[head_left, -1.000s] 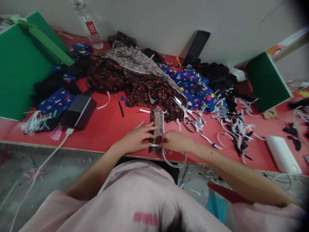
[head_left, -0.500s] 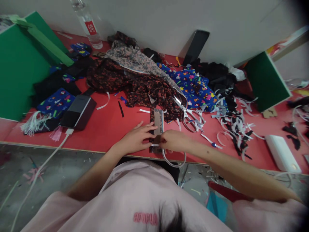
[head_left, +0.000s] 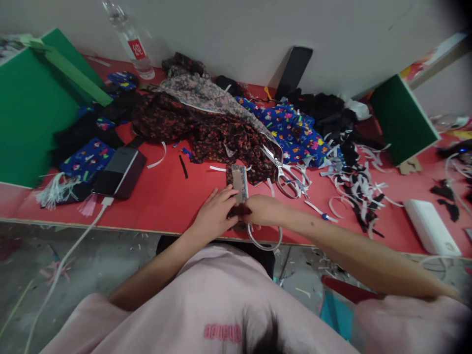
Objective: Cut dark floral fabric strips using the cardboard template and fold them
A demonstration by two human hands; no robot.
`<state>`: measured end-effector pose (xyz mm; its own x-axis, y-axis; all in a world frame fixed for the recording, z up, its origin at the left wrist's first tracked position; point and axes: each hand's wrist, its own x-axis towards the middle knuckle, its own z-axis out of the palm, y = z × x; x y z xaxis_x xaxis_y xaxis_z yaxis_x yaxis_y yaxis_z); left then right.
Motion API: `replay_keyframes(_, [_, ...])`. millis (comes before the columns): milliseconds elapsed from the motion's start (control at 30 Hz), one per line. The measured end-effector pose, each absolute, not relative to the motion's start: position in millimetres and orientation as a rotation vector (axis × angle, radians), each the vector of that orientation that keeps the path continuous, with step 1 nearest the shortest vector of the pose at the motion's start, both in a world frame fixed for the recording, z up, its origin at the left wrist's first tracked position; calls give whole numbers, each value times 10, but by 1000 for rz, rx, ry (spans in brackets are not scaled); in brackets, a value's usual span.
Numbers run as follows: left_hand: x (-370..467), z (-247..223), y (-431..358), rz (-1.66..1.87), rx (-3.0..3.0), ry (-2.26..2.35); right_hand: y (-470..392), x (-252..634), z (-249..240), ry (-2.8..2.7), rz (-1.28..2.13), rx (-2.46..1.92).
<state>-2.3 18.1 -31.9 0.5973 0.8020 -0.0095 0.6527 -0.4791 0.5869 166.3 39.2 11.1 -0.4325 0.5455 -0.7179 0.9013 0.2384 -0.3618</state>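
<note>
A narrow dark floral fabric strip (head_left: pixel 239 173) lies lengthwise before me on the red table, with a flat grey-brown strip (head_left: pixel 237 183) on top. On its left edge, my left hand (head_left: pixel 217 212) has its fingers together, thumb and fingertips closed on the fabric. My right hand (head_left: pixel 264 210) is curled in a pinch at the right edge, hiding part of the strip. Below it a pale loop (head_left: pixel 266 247) hangs past the table edge; what it belongs to is hidden. Beyond my right hand, scissors (head_left: pixel 282 171) rest partly opened on a dark floral cloth (head_left: pixel 221 132).
Blue printed cloth (head_left: pixel 295 132) and white and black scraps (head_left: pixel 357 191) spread to the right, near a white power bank (head_left: pixel 431 226). A dark box-shaped device (head_left: pixel 120 172) with a cable sits left. A bottle (head_left: pixel 137 51) and a phone (head_left: pixel 295 71) stand behind.
My left hand's fingers have drawn together and the near end of the fabric is bunched between my hands. The white piece across that end is now covered. My right hand stays pinched.
</note>
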Motion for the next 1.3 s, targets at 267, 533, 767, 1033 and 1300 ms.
replay_keyframes(267, [6, -316, 150, 330, 2327, 1116, 355, 1840, 173, 2082, -1316, 1364])
replay_keyframes(533, [26, -326, 140, 332, 2314, 1130, 322, 1965, 273, 2078, -1013, 1434])
replay_keyframes(767, [124, -352, 73, 402, 2277, 1250, -2, 1883, 312, 2212, -485, 1666])
replay_keyframes(1033, [178, -355, 33, 369, 2250, 1344, -122, 1786, 300, 2230, -375, 1686])
replay_keyframes(1300, [270, -393, -78, 326, 2159, 1619, -261, 1873, 295, 2298, -510, 1709])
